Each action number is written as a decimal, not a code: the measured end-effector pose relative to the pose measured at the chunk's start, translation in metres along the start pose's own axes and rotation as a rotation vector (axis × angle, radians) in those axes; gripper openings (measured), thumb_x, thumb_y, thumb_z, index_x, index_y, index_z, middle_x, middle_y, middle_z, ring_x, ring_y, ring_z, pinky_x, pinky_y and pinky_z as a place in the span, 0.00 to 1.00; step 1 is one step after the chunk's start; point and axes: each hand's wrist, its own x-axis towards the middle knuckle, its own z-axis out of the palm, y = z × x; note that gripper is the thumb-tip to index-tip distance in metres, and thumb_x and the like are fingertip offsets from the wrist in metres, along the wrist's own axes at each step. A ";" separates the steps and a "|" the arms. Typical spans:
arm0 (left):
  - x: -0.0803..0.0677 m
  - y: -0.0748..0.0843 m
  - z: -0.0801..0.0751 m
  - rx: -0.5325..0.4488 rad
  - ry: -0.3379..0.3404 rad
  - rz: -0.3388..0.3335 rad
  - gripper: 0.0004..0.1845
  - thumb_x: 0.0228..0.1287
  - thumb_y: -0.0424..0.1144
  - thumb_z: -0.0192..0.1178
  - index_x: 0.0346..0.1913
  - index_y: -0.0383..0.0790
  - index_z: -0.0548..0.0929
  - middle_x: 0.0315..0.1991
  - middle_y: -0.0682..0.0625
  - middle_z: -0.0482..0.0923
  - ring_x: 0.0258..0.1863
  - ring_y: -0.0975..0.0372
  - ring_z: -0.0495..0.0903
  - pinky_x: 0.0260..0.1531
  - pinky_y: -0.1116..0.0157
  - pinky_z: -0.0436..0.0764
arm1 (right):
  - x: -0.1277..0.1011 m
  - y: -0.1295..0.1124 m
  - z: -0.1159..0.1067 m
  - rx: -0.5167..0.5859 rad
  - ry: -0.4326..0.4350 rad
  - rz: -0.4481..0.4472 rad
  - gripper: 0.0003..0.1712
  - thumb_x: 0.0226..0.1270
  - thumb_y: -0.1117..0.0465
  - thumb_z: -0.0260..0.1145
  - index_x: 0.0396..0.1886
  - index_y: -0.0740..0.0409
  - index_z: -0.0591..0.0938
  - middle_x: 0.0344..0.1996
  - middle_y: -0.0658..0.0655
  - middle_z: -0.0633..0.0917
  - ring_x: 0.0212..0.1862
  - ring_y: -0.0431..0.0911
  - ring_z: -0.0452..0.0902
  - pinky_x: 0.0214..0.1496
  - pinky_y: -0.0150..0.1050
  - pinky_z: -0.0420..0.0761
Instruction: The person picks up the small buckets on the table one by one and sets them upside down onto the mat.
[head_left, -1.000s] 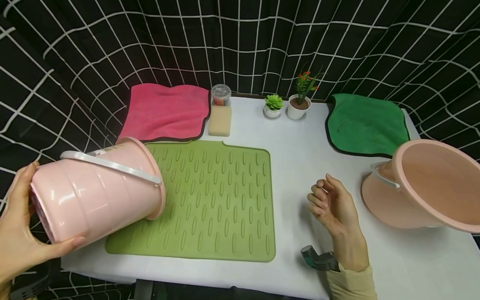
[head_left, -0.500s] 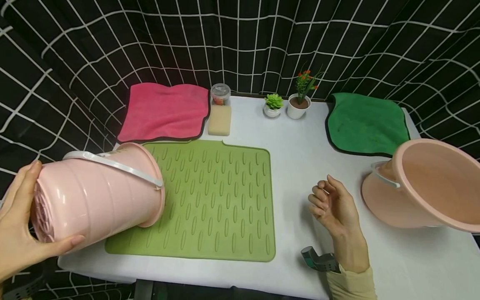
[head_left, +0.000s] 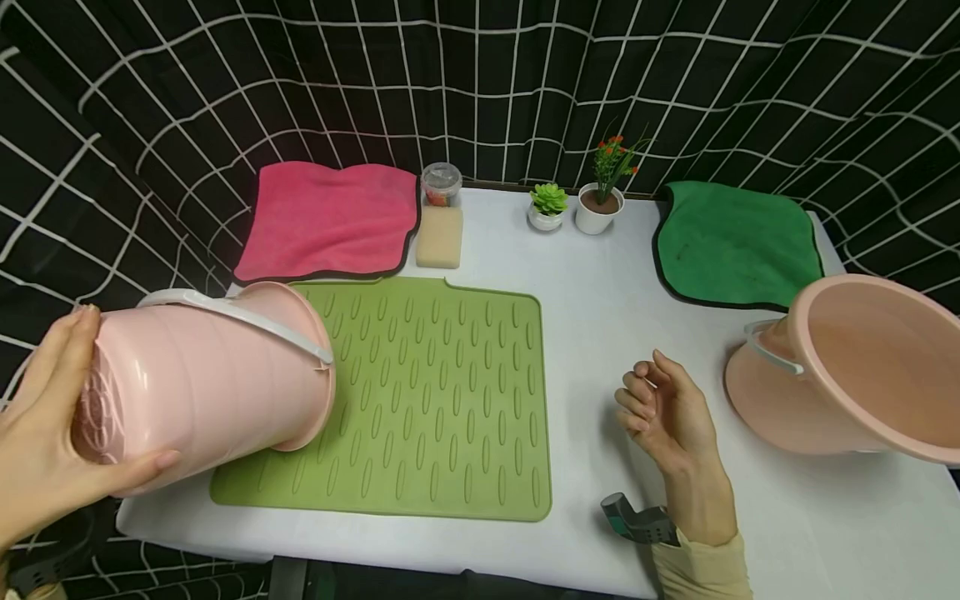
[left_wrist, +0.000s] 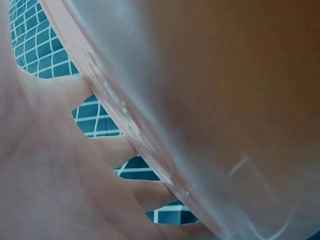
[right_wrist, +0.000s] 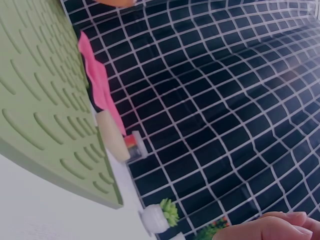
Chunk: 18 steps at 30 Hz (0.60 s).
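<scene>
A pink bucket point(head_left: 217, 383) with a white handle point(head_left: 232, 312) lies tipped over at the left in the head view. Its mouth faces right, over the left part of a green ridged mat point(head_left: 442, 408). My left hand point(head_left: 52, 442) grips the bucket at its base end, thumb on the near side, fingers along the far side. In the left wrist view the bucket's blurred surface fills the right half. Loosely curled, my right hand point(head_left: 667, 408) holds nothing, between the mat and a second pink bucket point(head_left: 768, 404) that stands at the right.
Behind the mat lie a pink cloth point(head_left: 330, 221), a beige sponge-like block point(head_left: 439, 237) and a clear lidded container point(head_left: 441, 183). Two small potted plants, a succulent point(head_left: 548, 200) and a flowering one point(head_left: 611, 167), stand at the back. A green cloth point(head_left: 738, 246) lies back right.
My left hand has shifted the held bucket a little to the right, and its base has turned more into sight. My right hand stays where it was.
</scene>
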 end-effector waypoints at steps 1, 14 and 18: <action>0.001 0.000 0.000 -0.003 -0.002 -0.005 0.79 0.28 0.87 0.68 0.83 0.43 0.55 0.77 0.24 0.53 0.70 0.25 0.56 0.75 0.28 0.48 | 0.000 0.000 0.000 0.001 0.001 0.000 0.29 0.88 0.51 0.34 0.36 0.57 0.79 0.21 0.48 0.63 0.25 0.40 0.44 0.27 0.31 0.45; 0.028 0.023 0.008 0.052 -0.090 0.034 0.79 0.11 0.45 0.89 0.81 0.45 0.60 0.73 0.34 0.59 0.69 0.42 0.59 0.80 0.69 0.52 | 0.000 0.001 -0.002 -0.010 0.023 0.006 0.29 0.87 0.50 0.34 0.36 0.55 0.79 0.21 0.48 0.63 0.25 0.40 0.44 0.27 0.31 0.46; 0.031 0.033 0.011 0.117 -0.159 -0.070 0.75 0.23 0.52 0.87 0.83 0.50 0.56 0.78 0.34 0.53 0.73 0.34 0.54 0.77 0.30 0.52 | 0.001 0.002 -0.002 0.001 0.019 0.009 0.29 0.88 0.50 0.34 0.36 0.56 0.79 0.21 0.48 0.64 0.25 0.40 0.44 0.27 0.31 0.45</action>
